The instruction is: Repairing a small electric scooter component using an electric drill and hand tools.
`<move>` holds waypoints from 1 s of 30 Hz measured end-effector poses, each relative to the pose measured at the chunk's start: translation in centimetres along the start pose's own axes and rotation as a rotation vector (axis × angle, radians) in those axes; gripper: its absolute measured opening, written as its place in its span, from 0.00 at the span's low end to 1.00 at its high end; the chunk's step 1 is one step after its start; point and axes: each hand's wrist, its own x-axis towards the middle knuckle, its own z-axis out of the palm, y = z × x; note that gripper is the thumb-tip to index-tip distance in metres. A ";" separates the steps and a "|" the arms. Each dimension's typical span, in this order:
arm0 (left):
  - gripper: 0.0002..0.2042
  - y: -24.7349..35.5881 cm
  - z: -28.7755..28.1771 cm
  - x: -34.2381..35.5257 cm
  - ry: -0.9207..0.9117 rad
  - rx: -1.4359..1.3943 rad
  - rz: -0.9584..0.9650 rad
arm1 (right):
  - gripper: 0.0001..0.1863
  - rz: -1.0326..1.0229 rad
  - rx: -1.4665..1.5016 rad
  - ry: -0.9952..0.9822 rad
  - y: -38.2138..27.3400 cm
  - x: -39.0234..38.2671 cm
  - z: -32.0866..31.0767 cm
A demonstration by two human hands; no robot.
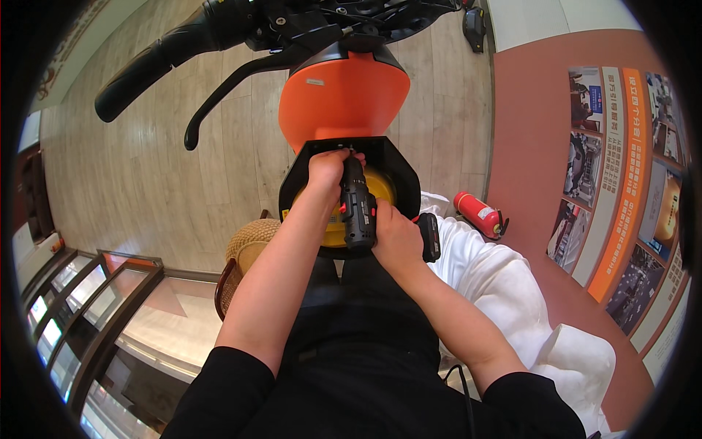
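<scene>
The right hand [397,240] grips the drill [358,208] above the black box [407,179]. The left hand [327,173], maybe steadying it, is at the far edge; I can't tell its grip.

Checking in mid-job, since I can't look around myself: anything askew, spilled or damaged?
I see no spill or damage. The only untidy thing is the white cloth, bunched in loose folds to the right of the right hand and drill. It may just be a rumpled cover.
</scene>
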 end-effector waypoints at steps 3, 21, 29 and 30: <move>0.08 -0.1 0.3 0.0 0.035 -0.038 0.016 | 0.29 0.006 -0.003 -0.003 -0.2 0.0 -0.1; 0.10 -0.3 0.0 0.1 0.025 -0.063 -0.007 | 0.32 -0.007 -0.041 0.008 -0.4 -0.1 0.2; 0.12 -1.1 -0.5 0.9 0.017 -0.010 0.061 | 0.32 0.009 -0.045 0.012 -0.4 -0.2 0.6; 0.12 -1.1 -0.5 1.0 0.014 0.006 0.082 | 0.32 0.009 -0.045 0.011 -0.4 -0.2 0.7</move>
